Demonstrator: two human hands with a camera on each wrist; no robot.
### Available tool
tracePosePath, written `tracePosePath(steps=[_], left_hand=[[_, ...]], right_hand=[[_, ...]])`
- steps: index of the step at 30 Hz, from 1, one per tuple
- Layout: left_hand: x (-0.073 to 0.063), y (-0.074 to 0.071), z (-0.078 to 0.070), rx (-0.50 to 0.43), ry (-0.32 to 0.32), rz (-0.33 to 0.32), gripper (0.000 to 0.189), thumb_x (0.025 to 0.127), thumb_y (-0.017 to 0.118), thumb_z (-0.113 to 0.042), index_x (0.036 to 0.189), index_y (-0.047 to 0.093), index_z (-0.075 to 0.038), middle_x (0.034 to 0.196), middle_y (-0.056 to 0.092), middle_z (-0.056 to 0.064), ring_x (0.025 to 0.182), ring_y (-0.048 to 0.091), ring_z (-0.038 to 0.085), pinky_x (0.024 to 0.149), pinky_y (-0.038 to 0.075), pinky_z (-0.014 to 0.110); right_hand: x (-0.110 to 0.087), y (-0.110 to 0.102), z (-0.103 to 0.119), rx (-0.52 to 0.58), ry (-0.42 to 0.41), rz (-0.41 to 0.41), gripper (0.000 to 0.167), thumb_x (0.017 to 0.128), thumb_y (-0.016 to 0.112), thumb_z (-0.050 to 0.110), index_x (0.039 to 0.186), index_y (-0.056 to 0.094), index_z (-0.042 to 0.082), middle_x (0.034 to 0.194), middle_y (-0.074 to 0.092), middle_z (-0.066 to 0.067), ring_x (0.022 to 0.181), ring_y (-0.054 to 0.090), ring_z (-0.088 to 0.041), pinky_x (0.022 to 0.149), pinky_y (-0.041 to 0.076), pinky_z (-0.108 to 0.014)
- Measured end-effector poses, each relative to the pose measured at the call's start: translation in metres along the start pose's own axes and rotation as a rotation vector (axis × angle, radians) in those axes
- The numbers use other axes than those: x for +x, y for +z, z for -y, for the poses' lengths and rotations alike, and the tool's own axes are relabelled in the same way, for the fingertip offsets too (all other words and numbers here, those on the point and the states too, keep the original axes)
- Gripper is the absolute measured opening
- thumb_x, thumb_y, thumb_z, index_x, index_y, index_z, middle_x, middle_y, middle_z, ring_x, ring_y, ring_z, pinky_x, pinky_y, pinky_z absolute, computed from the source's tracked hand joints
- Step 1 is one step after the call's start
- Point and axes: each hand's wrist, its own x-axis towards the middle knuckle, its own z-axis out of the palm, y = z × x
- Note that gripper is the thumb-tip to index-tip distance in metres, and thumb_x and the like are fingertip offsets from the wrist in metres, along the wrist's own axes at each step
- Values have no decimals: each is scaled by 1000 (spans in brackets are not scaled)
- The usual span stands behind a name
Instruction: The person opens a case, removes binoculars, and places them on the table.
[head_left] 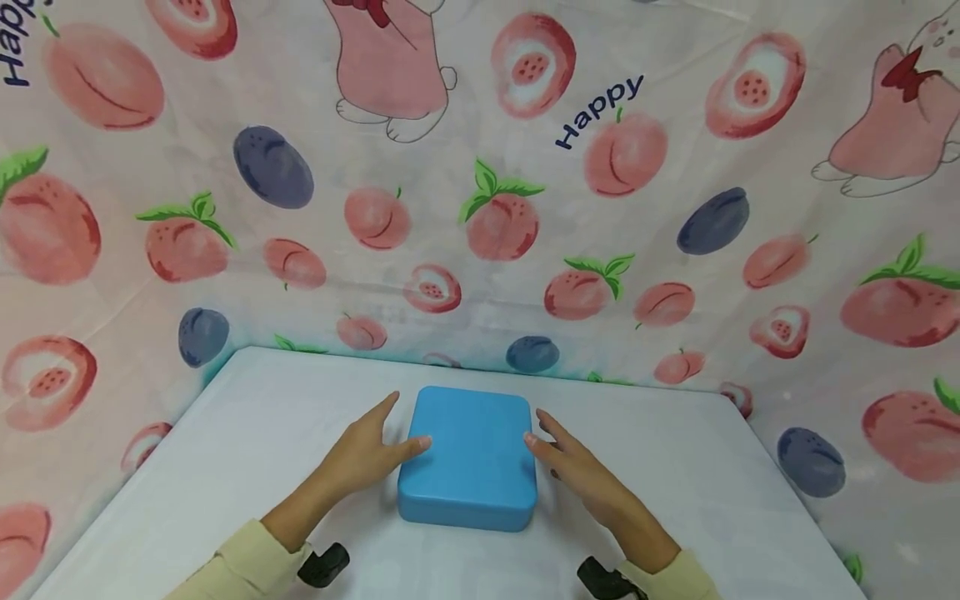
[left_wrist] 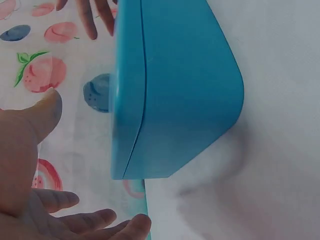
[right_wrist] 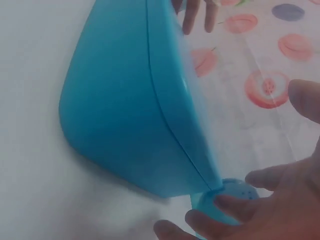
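A blue lidded box point(head_left: 468, 454) with rounded corners lies on the white table, a thin lid seam running along its side in both wrist views. At its left side is my left hand point(head_left: 367, 454), fingers spread and the thumb overlapping the top edge in the head view. On the opposite side my right hand point(head_left: 581, 471) has its fingers apart, thumb right at the lid's edge. In the left wrist view the box point(left_wrist: 185, 90) stands apart from the left hand point(left_wrist: 30, 175). The right wrist view likewise has a gap between the box point(right_wrist: 120, 100) and the right thumb.
The white table point(head_left: 652, 500) spreads out around the box. Behind and beside it hangs a cloth point(head_left: 420, 333) printed with peaches, blue fruit and rabbits. Each wrist carries a dark strapped device point(head_left: 324, 565) near a pale sleeve point(head_left: 247, 558).
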Motion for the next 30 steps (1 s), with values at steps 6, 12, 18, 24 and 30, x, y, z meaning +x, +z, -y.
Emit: tracePosePath(steps=[6, 12, 18, 24, 30], left_hand=[[6, 3, -2, -121, -45, -24, 99, 89, 82, -46, 164, 29, -7, 160, 48, 22, 141, 52, 48, 105, 51, 65], [11, 9, -2, -212, -121, -36, 92, 88, 85, -28, 161, 34, -4, 148, 58, 23, 130, 63, 43, 101, 56, 59], [18, 13, -9, -196, -131, -55, 84, 88, 84, -23, 156, 42, 1, 139, 64, 24, 120, 67, 42, 99, 57, 60], [22, 15, -16, -121, -184, -80, 70, 87, 85, -19, 144, 54, 7, 124, 71, 23, 109, 70, 36, 96, 59, 55], [26, 14, -19, -91, -248, -78, 52, 84, 88, -17, 123, 65, 10, 113, 71, 22, 100, 66, 32, 89, 60, 51]], right_hand=[[7, 6, -4, 84, -17, -53, 75, 106, 58, 39, 165, 25, 7, 168, 32, -24, 147, 44, -50, 112, 48, -61], [14, 13, -3, 98, -4, -129, 64, 107, 58, 26, 159, 34, -4, 151, 48, -29, 130, 61, -48, 103, 56, -57], [22, 16, 1, 66, 23, -222, 47, 105, 58, 14, 147, 48, -8, 125, 61, -25, 107, 68, -31, 93, 62, -52], [25, 17, 8, 14, 60, -251, 41, 97, 68, 9, 131, 56, -11, 112, 64, -23, 97, 71, -28, 87, 63, -48], [29, 20, 12, -78, 105, -298, 34, 88, 79, 10, 106, 58, -8, 96, 61, -18, 82, 59, -26, 65, 53, -33]])
